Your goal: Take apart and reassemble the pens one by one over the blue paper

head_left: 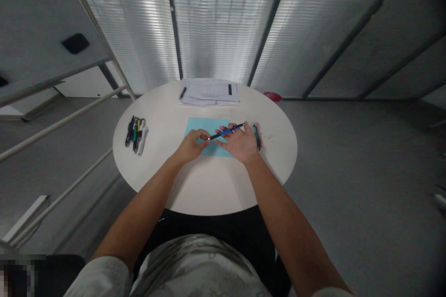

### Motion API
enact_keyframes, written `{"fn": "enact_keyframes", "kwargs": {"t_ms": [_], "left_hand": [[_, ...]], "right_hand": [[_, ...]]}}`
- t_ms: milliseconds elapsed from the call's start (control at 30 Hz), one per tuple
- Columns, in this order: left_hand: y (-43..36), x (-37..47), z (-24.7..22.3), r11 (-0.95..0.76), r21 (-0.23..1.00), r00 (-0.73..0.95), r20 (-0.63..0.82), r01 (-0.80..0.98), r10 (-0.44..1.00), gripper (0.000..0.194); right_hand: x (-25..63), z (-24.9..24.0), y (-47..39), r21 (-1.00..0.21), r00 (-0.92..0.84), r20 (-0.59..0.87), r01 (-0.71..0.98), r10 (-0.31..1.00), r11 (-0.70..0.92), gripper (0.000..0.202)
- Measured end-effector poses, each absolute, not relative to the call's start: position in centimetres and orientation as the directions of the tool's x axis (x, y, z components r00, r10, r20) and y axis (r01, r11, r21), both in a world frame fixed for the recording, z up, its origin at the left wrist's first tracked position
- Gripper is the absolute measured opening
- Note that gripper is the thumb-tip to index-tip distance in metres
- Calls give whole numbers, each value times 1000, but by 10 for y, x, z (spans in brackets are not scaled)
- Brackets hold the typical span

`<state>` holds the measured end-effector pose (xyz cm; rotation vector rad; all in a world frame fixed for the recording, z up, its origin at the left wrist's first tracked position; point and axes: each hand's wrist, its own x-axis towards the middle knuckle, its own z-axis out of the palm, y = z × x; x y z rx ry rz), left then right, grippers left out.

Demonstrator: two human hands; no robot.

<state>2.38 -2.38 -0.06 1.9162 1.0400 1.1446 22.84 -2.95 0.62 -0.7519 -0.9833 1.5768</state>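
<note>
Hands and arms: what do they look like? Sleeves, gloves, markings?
Left hand and right hand bare; no gloves, watch or markings visible. Forearms uncovered. Left sleeve short, pale grey, like the faintly patterned shirt; right sleeve barely in frame.

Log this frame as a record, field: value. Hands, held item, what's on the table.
left hand: pinching the left end of the blue-and-black pen
right hand: palm up, fingers spread, pen across it; firmness of contact unclear
light-blue sheet: on table, below the hands
pen group: table's left side
papers: table's far edge, black pen on top
green-and-dark pen: right of right hand
</note>
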Motion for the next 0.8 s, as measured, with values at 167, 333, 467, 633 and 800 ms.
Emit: {"fn": "enact_keyframes", "kwargs": {"t_ms": [167, 333, 467, 633, 800], "left_hand": [[-20, 21, -1, -491, 791, 300, 400, 364, 866, 22], [-11, 8, -7, -386, 603, 220, 333, 698, 917, 27], [-8, 2, -16, -289, 436, 192, 253, 852, 948, 26], [-6, 0, -21, -283, 427, 200, 229, 859, 953, 28], [-6, 0, -20, -282, 455, 202, 217, 845, 955, 29]], "right_hand": [[231, 11, -33, -860, -207, 93, -510, 974, -26, 62], [245, 9, -31, -848, -10, 163, -513, 987, 135, 55], [250, 7, -30, -819, 59, 180, -544, 982, 183, 49], [248, 8, -25, -851, 108, 108, -505, 988, 148, 43], [248, 0, -15, -887, 122, 32, -455, 992, 84, 50]]}}
